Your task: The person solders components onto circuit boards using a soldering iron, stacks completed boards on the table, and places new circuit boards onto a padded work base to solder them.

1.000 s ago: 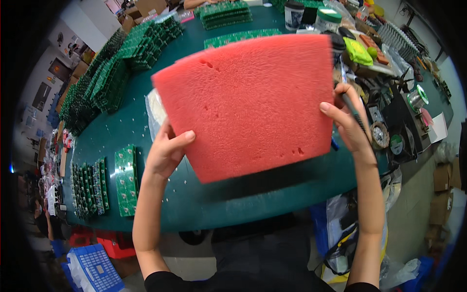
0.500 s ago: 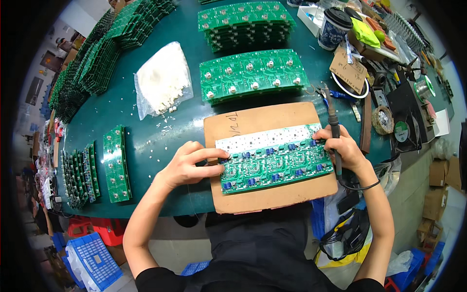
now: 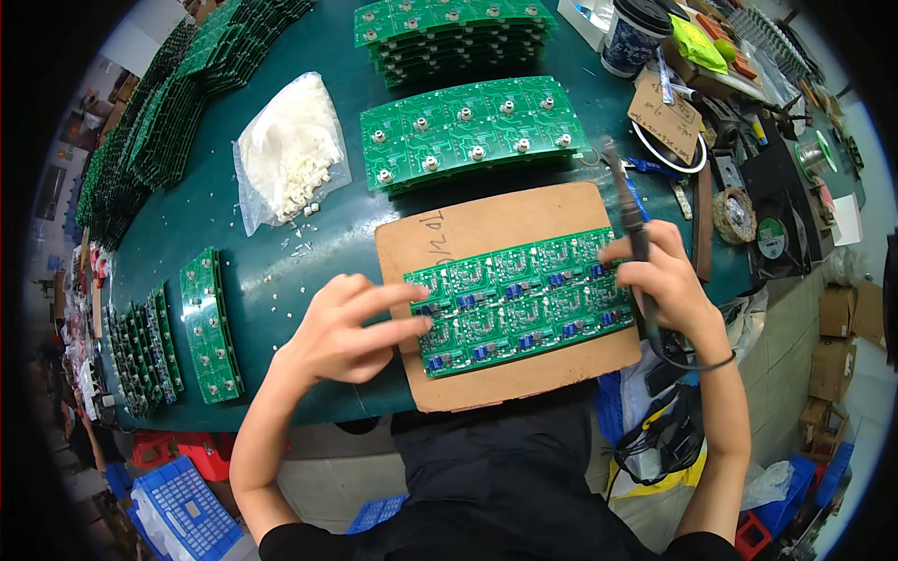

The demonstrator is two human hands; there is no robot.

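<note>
A green circuit board with rows of blue components lies on a brown cardboard sheet before me. My left hand is at the board's left end, its fingers apart and two fingertips over the edge. At the other end, my right hand has a soldering iron tucked among its fingers, the metal end pointing away from me. Thumb and forefinger of that hand are at the board's right edge. The iron's dark cord loops down toward my right wrist.
Beyond the cardboard are stacked green boards. A clear bag of small white parts lies left of them, with loose bits scattered around. More boards stand at left. At right are a paper cup, a tape roll and a solder spool.
The board's far half, white before, now shows green circuitry. My left fingers have spread and shifted slightly. My right hand still holds the iron. The whole view has shifted a little.
</note>
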